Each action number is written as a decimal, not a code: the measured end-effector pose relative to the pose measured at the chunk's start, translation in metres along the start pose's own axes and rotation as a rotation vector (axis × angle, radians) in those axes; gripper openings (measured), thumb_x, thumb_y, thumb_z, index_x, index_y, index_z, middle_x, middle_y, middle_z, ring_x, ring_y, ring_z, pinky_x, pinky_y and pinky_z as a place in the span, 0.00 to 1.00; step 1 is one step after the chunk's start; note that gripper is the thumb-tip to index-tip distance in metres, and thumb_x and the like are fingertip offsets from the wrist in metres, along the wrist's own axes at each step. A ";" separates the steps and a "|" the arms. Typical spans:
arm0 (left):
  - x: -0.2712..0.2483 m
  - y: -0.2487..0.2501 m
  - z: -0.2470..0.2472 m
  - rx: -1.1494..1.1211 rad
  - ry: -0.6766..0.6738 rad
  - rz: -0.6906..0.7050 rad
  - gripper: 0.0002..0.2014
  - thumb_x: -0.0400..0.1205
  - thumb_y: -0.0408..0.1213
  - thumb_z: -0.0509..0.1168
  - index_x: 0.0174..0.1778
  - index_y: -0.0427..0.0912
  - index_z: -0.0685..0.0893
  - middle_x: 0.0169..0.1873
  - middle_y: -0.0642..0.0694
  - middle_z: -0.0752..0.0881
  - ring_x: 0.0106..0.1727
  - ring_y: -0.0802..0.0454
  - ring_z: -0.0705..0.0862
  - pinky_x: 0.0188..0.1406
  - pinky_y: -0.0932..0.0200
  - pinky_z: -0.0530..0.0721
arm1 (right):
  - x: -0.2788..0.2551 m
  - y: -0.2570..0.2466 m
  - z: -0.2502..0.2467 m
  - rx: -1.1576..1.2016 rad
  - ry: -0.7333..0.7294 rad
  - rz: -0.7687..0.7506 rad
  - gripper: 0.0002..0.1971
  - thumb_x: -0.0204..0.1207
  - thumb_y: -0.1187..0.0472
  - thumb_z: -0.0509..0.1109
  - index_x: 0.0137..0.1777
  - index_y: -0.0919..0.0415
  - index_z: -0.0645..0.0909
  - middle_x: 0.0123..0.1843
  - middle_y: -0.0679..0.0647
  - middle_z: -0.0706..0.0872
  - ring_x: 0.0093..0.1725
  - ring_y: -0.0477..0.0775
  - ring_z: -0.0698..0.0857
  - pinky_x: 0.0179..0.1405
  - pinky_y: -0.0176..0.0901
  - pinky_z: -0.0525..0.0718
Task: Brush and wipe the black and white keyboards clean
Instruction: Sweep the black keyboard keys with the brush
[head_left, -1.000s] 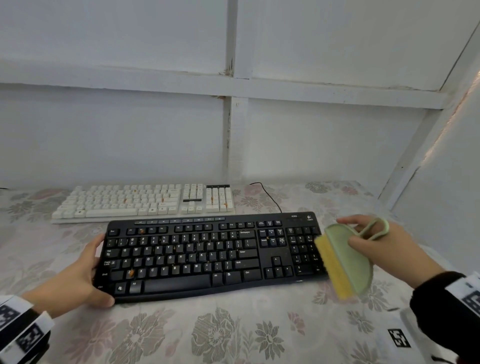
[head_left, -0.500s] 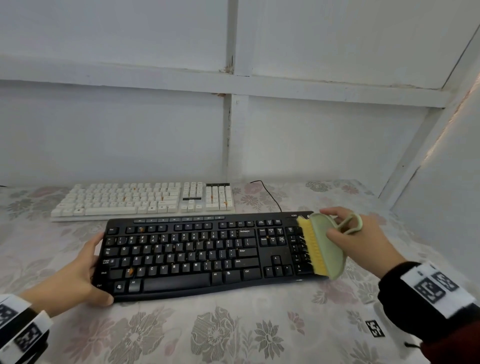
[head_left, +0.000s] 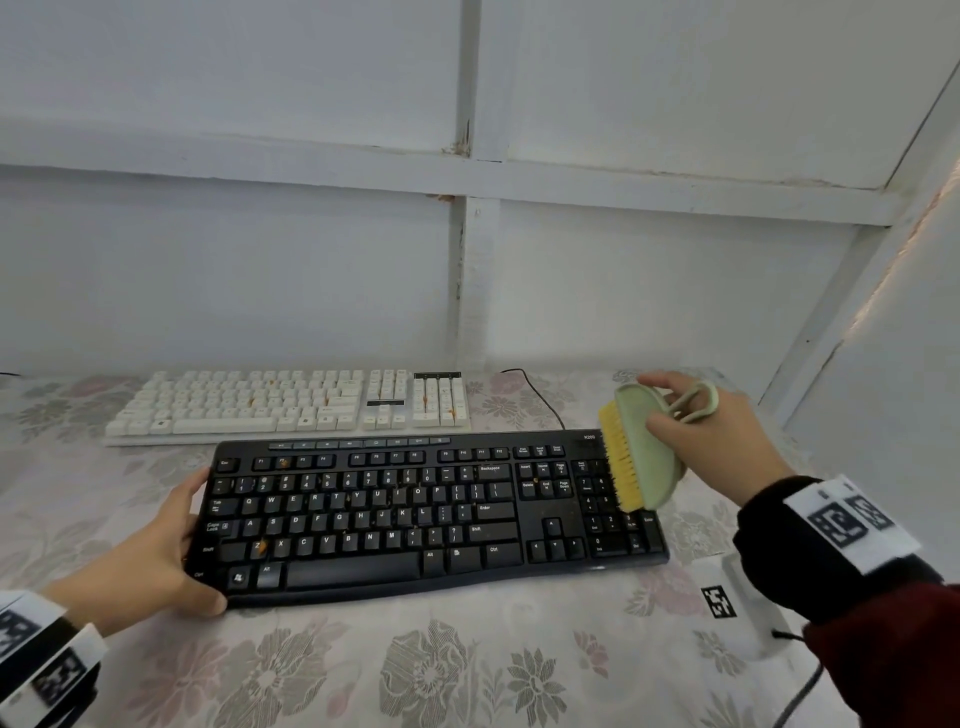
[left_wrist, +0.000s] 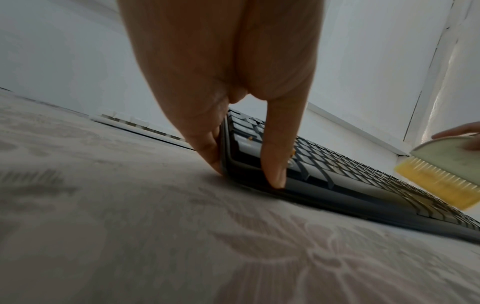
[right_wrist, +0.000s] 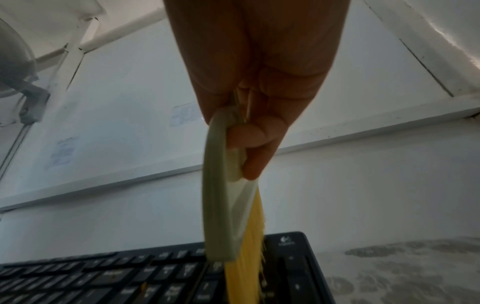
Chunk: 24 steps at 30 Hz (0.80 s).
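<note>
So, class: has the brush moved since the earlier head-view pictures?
Yes. The brush, held in the right hand, has moved left and away, from off the black keyboard's right end to over its number pad.

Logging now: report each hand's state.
Left hand: grips black keyboard's left end.
Right hand: holds green brush, yellow bristles.

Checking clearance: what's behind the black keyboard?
Directly behind the black keyboard lies the white keyboard, parallel, with orange specks on some keys. A black cable runs behind its right end. The brush covers the far right corner.
</note>
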<state>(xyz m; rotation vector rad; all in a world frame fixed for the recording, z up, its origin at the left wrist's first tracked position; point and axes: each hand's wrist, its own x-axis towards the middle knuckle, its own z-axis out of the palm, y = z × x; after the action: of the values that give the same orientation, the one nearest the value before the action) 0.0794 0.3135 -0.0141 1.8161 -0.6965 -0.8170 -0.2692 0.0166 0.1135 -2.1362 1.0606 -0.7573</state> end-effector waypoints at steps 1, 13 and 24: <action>0.000 0.000 0.000 0.002 -0.003 0.000 0.65 0.36 0.26 0.76 0.65 0.71 0.56 0.54 0.40 0.83 0.55 0.44 0.83 0.46 0.49 0.81 | -0.001 0.002 0.002 0.005 -0.010 0.012 0.21 0.76 0.70 0.65 0.65 0.52 0.81 0.43 0.48 0.82 0.29 0.37 0.81 0.16 0.22 0.73; 0.002 -0.004 -0.001 0.009 0.003 -0.028 0.68 0.34 0.22 0.78 0.65 0.75 0.57 0.55 0.40 0.84 0.55 0.43 0.84 0.48 0.46 0.81 | -0.043 0.018 -0.012 -0.077 -0.187 0.069 0.17 0.75 0.67 0.66 0.53 0.42 0.83 0.44 0.48 0.85 0.40 0.51 0.85 0.29 0.33 0.81; 0.001 0.000 0.002 -0.022 0.014 -0.032 0.69 0.32 0.21 0.77 0.67 0.71 0.56 0.55 0.40 0.83 0.53 0.44 0.83 0.45 0.48 0.80 | -0.016 0.018 0.003 -0.038 -0.075 0.026 0.19 0.76 0.67 0.65 0.63 0.47 0.81 0.46 0.50 0.84 0.33 0.44 0.82 0.20 0.28 0.78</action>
<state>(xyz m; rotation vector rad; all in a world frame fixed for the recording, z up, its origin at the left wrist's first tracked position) 0.0785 0.3118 -0.0145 1.8151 -0.6490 -0.8292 -0.2840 0.0218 0.0948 -2.1612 1.0692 -0.6444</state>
